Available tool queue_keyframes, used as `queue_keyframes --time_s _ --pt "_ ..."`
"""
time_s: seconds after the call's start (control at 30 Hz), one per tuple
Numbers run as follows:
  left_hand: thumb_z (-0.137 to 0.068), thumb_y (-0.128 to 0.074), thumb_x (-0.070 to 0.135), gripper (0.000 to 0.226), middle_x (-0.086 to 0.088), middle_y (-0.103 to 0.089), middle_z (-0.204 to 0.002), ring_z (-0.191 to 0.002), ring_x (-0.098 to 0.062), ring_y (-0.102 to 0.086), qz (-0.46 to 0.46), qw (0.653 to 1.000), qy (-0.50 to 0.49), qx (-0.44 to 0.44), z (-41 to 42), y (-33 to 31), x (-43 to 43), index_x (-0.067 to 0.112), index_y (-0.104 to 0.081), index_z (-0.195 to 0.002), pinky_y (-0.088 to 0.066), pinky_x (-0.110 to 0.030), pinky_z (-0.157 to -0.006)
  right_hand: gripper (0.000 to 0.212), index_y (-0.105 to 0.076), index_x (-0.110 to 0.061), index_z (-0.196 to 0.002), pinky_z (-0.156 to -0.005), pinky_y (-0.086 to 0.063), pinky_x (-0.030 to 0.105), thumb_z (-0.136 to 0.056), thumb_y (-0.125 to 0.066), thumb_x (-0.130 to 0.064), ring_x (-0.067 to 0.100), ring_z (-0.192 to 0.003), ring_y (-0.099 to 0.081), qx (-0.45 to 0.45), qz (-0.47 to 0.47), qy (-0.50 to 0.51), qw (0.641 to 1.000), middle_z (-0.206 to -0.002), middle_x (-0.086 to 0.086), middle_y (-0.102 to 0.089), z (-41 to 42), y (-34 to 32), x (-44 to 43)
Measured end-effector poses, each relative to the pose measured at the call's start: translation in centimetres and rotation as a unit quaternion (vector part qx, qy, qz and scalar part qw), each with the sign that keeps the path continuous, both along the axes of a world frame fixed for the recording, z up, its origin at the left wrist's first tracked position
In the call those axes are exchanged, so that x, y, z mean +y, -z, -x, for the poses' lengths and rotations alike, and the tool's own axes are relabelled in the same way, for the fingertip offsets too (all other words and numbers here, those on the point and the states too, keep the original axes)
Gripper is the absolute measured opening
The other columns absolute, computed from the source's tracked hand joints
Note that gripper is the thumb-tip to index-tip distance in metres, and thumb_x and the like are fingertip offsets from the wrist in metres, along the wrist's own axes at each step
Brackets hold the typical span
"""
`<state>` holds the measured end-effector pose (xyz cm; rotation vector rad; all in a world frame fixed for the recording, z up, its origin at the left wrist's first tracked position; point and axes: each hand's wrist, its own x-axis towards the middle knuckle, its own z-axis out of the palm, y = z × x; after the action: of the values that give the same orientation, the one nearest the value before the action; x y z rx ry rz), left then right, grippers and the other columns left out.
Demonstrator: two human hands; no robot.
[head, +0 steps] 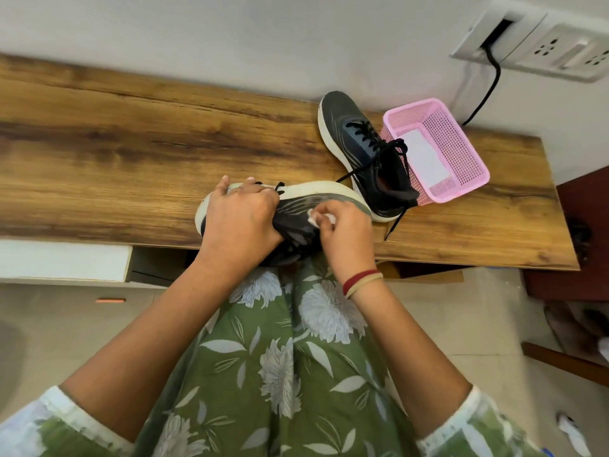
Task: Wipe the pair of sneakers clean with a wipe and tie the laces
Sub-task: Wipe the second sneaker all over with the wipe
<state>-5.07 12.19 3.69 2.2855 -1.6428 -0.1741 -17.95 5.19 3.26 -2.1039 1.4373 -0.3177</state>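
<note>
1. Head view, left side: the left hand (pixel 242 219) holds the near sneaker (pixel 306 201) from above. Its grip is closed on the shoe: the fingers curl over the white sole edge on the far side, and the palm covers the dark upper.
2. The near sneaker lies on its side at the front edge of the worktop (pixel 99 143). Its white sole is turned away from the person and its dark upper faces the body. A part of the shoe reaches over the edge, above the green flowered garment (pixel 280 357).
3. The right hand (pixel 346 232) pinches a small white wipe (pixel 315 220) between bent fingers and thumb. This grip is narrow and tight. The wipe touches the side of the upper, just under the sole line.
4. Two bangles (pixel 362 282), one red and one beige, sit on the right wrist.
5. The second sneaker (pixel 346 127) stands upright on the worktop, behind the right hand, with its toe toward the wall. Its black laces (pixel 369 133) are untied, and one loose end lies on the wood near the right hand.
6. A pink basket (pixel 441 192) stands against the second sneaker, on its right side. A white sheet (pixel 425 159) lies inside it.
7. On the wall, a black cable (pixel 487 90) hangs from a white socket plate (pixel 543 44).
</note>
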Motion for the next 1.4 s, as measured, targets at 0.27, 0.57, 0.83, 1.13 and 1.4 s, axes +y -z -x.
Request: queue_keyframes --time_s 0.27,0.57,0.83,1.13,1.4 --pt "-0.071 -0.073 0.042 0.037 -0.018 -0.069 -0.076 -0.096 -0.034 -0.067 -0.014 1.000 -0.003 0.016 0.0 -0.5 0.0 0.006 -0.064 -0.071 -0.038 -0.054 -0.101 0.014 -0.071 -0.013 -0.091 -0.083 -0.043 0.035 -0.090 -0.057 -0.017 0.024 -0.091 -0.057 -0.031 0.020 -0.004 0.999 -0.094 0.007 -0.065 -0.2 0.5 -0.3" --pt "-0.069 -0.076 0.032 0.037 -0.016 -0.065 -0.069 -0.064 -0.035 -0.065 0.004 1.000 -0.011 0.001 0.4 -0.8 0.0 0.012 -0.045 -0.075 -0.043 -0.054 -0.093 0.005 -0.071 -0.018 -0.083 -0.081 -0.048 0.022 -0.082 -0.068 -0.014 0.008 -0.080 -0.061 -0.186 -0.055 0.108 0.975 -0.085 -0.002 -0.069 -0.9 1.1 0.4" --pt "-0.057 -0.081 0.009 0.063 -0.017 -0.067 -0.102 -0.086 -0.037 -0.067 -0.057 0.995 0.018 -0.079 0.2 0.2 -0.2 0.012 -0.061 -0.117 -0.040 -0.057 -0.096 0.027 -0.048 -0.022 -0.087 -0.064 -0.044 0.017 -0.078 -0.072 -0.014 0.017 -0.073 -0.061 -0.198 0.014 0.181 0.963 -0.077 0.003 -0.065 -0.5 1.5 -1.0" --pt "-0.054 -0.079 0.000 0.056 -0.018 -0.066 -0.098 -0.097 -0.040 -0.065 -0.061 0.991 0.033 -0.115 0.2 0.3 -0.5 0.007 -0.069 -0.109 -0.041 -0.059 -0.095 0.022 -0.065 -0.014 -0.104 -0.074 -0.043 0.018 -0.083 -0.068 -0.013 0.006 -0.079 -0.054 -0.209 0.015 0.190 0.959 -0.088 -0.005 -0.062 -0.9 2.0 -1.0" --pt "-0.064 -0.069 -0.002 0.048 -0.019 -0.066 -0.098 -0.096 -0.041 -0.064 -0.050 0.992 0.031 -0.113 -0.2 0.4 -1.0 0.005 -0.068 -0.111 -0.040 -0.056 -0.097 0.024 -0.053 -0.019 -0.091 -0.073 -0.048 0.036 -0.077 -0.071 -0.011 0.020 -0.074 -0.059 -0.221 0.021 0.190 0.956 -0.075 -0.001 -0.060 -1.2 2.7 -2.0"
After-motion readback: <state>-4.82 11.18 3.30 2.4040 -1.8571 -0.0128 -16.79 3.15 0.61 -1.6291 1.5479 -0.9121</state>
